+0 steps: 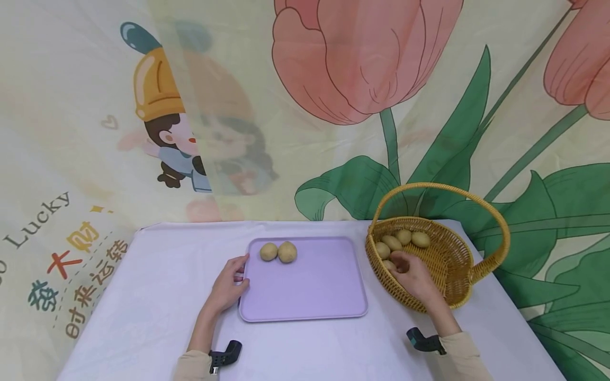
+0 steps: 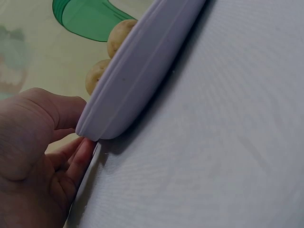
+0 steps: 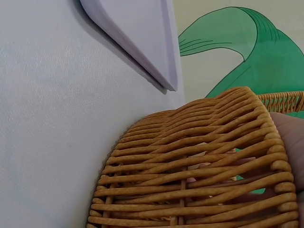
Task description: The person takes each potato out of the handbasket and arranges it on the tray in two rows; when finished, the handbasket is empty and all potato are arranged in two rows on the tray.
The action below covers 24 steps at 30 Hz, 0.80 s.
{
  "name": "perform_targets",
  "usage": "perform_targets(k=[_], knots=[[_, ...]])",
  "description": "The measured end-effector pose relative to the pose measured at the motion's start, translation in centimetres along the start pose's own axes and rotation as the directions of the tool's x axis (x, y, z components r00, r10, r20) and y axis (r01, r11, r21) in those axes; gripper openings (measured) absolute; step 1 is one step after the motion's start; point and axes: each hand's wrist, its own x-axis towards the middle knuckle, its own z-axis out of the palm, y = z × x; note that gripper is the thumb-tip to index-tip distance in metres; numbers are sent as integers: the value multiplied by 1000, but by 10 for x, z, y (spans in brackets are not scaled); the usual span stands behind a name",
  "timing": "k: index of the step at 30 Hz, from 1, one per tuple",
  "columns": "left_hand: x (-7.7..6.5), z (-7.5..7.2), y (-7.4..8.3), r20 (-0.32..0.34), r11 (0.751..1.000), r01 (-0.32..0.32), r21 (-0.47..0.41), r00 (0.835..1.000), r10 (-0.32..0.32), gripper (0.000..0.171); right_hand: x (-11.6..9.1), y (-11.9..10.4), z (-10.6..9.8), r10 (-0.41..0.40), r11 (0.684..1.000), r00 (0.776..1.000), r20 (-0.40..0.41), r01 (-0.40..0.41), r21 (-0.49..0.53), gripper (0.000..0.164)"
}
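Two potatoes (image 1: 287, 252) sit side by side at the back left of a lilac tray (image 1: 305, 288). My left hand (image 1: 230, 283) holds the tray's left edge; in the left wrist view the thumb lies at the rim and the fingertips (image 2: 85, 149) lower at the corner. My right hand (image 1: 415, 275) reaches into a wicker basket (image 1: 455, 254), its thumb and forefinger curled about a partly hidden potato (image 1: 388, 265) by the near left wall. Several other potatoes (image 1: 403, 236) lie along the basket's left and back inside. The basket wall (image 3: 199, 175) hides most of this hand in the right wrist view.
The basket's tall arched handle (image 1: 495, 227) rises at the back and right. A white cloth (image 1: 162, 275) covers the table beneath tray and basket. Directly behind the table hangs a printed curtain (image 1: 248, 63) with tulips and cartoon figures.
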Motion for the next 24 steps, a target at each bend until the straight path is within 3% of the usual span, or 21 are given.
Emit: perform_targets(k=[10,24], knots=[[0,0,0,-1,1000,1,0,1000,-1,64,1,2,-1,40,999,998,52,-38,-29,33],[0,0,0,-1,1000,-3,-5,1000,3,63,0,1,-2,58,998,998,38,-57,-26,28]])
